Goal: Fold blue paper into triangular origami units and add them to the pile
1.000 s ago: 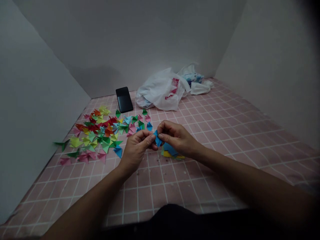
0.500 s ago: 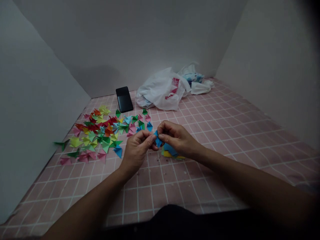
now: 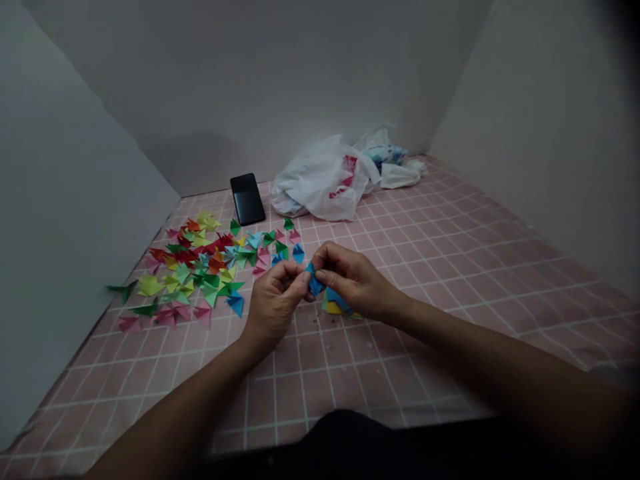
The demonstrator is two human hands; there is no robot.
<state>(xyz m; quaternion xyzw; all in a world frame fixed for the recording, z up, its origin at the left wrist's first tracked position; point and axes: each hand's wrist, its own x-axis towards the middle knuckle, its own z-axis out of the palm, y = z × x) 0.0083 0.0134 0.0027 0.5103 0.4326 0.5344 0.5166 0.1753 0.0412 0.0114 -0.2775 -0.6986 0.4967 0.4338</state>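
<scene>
black phone [image 3: 247,199] | white plastic bag [image 3: 313,183] beside it | pink gridded cloth [image 3: 450,267]

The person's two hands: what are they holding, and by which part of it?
A small folded blue paper: the left hand pinches its left side, the right hand its upper right side.

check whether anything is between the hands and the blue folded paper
Nothing visible: the left hand and right hand both pinch the blue folded paper directly. The colored paper sheets lie partly hidden behind the right hand, not in between.
</scene>
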